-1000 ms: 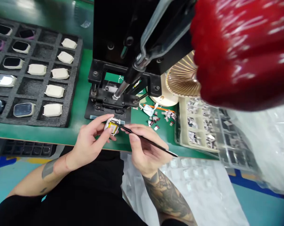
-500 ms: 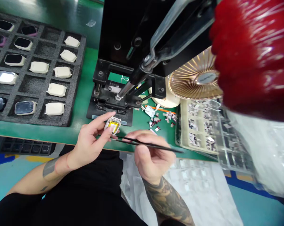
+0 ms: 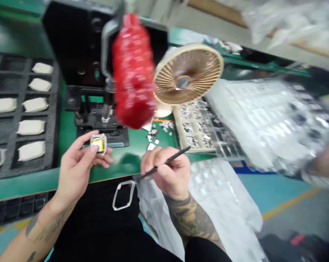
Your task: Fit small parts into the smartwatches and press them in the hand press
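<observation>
Left of your hands sits a foam tray (image 3: 24, 85) of white-wrapped pieces. Your left hand (image 3: 75, 162) pinches a watch casing (image 3: 98, 144) showing a yellow battery (image 3: 98, 145). Your right hand (image 3: 167, 171) pinches black tweezers (image 3: 171, 160), a thin pale loop (image 3: 123, 194) at their tip, with a beige parts tray (image 3: 179, 125) beyond that hand.

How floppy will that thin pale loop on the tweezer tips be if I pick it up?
The thin pale loop is probably quite flexible, given its very narrow strip. It seems very light, hanging from the black tweezers in the right hand while keeping its shape. It may kink if pinched hard.
</observation>
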